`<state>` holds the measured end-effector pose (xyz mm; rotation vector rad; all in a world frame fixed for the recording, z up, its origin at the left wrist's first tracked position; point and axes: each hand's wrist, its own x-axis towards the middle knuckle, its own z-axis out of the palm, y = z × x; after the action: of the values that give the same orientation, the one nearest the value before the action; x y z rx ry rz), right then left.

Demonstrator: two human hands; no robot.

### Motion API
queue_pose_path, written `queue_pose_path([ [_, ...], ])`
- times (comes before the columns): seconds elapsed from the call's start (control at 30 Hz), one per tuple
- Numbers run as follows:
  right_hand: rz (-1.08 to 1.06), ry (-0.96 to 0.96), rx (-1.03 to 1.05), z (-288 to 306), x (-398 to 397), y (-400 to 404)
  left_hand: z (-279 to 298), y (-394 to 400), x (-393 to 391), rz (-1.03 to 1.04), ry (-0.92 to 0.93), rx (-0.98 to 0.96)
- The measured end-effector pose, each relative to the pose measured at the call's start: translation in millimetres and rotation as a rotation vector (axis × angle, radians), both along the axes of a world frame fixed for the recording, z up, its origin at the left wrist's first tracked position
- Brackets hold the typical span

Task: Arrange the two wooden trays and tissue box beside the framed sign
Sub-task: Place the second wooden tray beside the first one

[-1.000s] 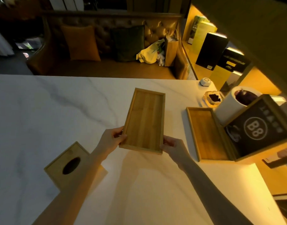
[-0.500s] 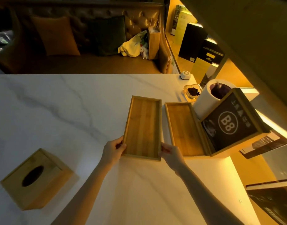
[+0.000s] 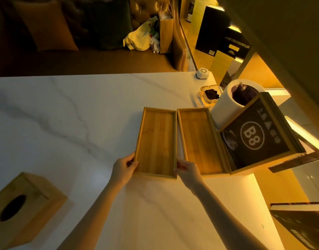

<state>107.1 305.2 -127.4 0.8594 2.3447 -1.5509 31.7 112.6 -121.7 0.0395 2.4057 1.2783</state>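
Two bamboo trays side by side near the right edge of the marble table [image 3: 65,123]: right tray [image 3: 200,141] just beside the framed B8 sign [image 3: 254,138], left tray [image 3: 156,143] pinched at its near corners by left hand [image 3: 123,167] and right hand [image 3: 186,170]. Wooden tissue box [image 3: 23,206] left to bring over, well apart at the near left corner (dim amber lounge, tufted sofa [image 3: 65,29] beyond the far edge).

We see open marble table [image 3: 68,123] left of the 2 wooden trays [image 3: 156,143]. On the right, a framed sign [image 3: 254,138], paper roll [image 3: 227,103] and ashtray [image 3: 210,93] block passage.
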Motion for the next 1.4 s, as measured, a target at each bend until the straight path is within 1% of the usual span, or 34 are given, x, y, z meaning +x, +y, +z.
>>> queue_pose_path([
  [0.3,-0.007,-0.01,0.044,-12,-9,0,-12,5,-6,0.002,0.004,-0.018],
  [0.5,0.011,-0.011,0.102,-17,-11,-5,-20,4,-9,-0.035,0.045,-0.08],
  [0.63,-0.002,-0.031,0.202,-21,-11,-9,-26,5,-10,-0.051,0.095,-0.133],
  [0.8,0.0,-0.077,0.345,-24,-9,-14,-32,6,-9,-0.067,0.112,-0.158],
  [0.97,0.073,0.011,0.41,-18,-3,-16,-37,4,-7,-0.092,0.162,-0.177],
  [1.03,0.079,0.054,0.479,-17,4,-20,-36,3,-3,-0.103,0.178,-0.173],
  [1.1,0.153,0.15,0.594,-17,15,-27,-36,0,8,-0.148,0.271,-0.205],
  [1.17,0.257,0.23,0.716,-21,28,-34,-42,-7,23,-0.256,0.412,-0.315],
  [1.2,0.295,0.235,0.769,-23,34,-38,-45,-11,31,-0.305,0.451,-0.37],
  [1.27,0.381,0.193,0.832,-30,45,-45,-51,-16,44,-0.362,0.439,-0.451],
  [1.4,0.483,0.057,0.919,-45,58,-46,-61,-18,57,-0.347,0.383,-0.508],
])
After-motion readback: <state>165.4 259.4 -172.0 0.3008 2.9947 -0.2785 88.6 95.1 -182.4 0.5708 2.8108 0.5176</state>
